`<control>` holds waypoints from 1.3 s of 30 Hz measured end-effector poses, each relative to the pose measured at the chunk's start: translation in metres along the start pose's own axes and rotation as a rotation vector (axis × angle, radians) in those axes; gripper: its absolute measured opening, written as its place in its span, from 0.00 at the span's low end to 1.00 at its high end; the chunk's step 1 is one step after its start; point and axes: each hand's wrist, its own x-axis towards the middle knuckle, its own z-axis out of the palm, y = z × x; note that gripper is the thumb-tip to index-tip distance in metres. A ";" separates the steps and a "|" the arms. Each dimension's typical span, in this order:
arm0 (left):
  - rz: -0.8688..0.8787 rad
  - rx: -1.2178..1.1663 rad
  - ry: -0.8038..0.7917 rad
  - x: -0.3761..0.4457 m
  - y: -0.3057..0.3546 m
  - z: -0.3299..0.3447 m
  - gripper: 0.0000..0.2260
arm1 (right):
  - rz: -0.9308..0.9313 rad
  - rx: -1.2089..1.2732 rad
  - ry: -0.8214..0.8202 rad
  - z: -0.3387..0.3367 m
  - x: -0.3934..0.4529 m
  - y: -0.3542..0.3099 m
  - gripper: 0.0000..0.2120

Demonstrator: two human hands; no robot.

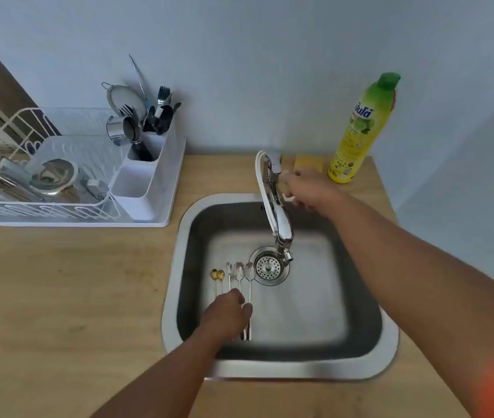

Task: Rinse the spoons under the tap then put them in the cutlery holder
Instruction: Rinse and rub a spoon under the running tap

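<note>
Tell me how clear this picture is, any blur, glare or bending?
Head view: wide-angle bending curves the counter edge and stretches both arms; soft overall, with the right hand at the tap slightly smeared; mild sheen on the sink rim; orange blur at lower right corner.

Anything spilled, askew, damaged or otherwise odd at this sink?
Nothing stands out. Five spoons lie in a neat row in the sink, bowls toward the drain. The left hand is over their handles, the right hand at the tap. No water is visibly running or spilled.
</note>
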 end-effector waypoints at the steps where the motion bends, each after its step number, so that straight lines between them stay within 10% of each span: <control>1: -0.010 0.030 -0.001 0.003 0.003 0.000 0.15 | 0.000 0.043 -0.004 0.004 0.005 -0.002 0.14; 39: -0.136 0.186 0.072 0.052 0.029 0.032 0.06 | 0.108 0.375 0.027 0.013 0.028 -0.026 0.10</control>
